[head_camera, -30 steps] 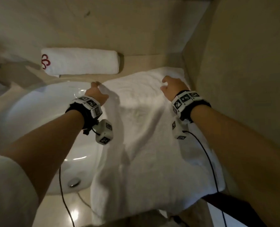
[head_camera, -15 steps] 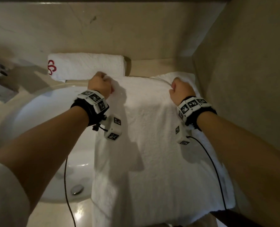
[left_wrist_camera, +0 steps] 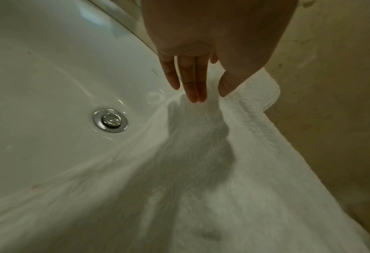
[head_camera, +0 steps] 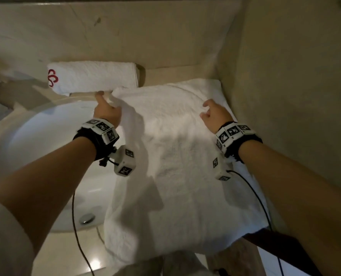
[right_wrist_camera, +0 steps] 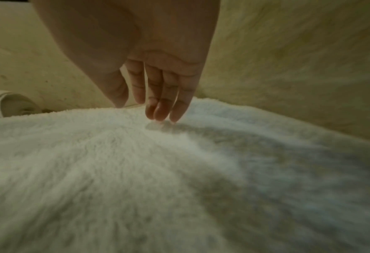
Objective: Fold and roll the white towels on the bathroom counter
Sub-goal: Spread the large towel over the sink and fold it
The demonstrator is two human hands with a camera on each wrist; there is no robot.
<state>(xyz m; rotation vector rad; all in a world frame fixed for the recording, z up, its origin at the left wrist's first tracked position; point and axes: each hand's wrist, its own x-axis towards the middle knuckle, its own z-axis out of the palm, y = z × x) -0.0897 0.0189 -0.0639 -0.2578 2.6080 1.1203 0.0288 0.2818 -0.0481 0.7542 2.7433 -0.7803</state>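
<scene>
A large white towel (head_camera: 185,166) lies spread over the counter's right part, over the sink's right rim and off the front edge. My left hand (head_camera: 105,108) is at its far left corner; in the left wrist view the left hand (left_wrist_camera: 201,82) has straight fingers that touch the towel (left_wrist_camera: 223,188), with the thumb beside the hem. My right hand (head_camera: 211,112) is near the far right edge; in the right wrist view its fingertips (right_wrist_camera: 157,116) rest straight on the towel (right_wrist_camera: 136,171). A rolled white towel (head_camera: 92,78) with a red logo lies against the back wall.
The white sink basin (head_camera: 36,146) with its metal drain (head_camera: 87,218) takes up the left. A beige wall (head_camera: 295,96) stands close on the right, against the towel's edge. A strip of bare counter (head_camera: 175,74) shows behind the towel. Thin cables hang from both wrists.
Half a second ago both hands were fists gripping the towel's far edge. Now the fingers are straight and the grip is let go; the far edge lies further back on the counter.
</scene>
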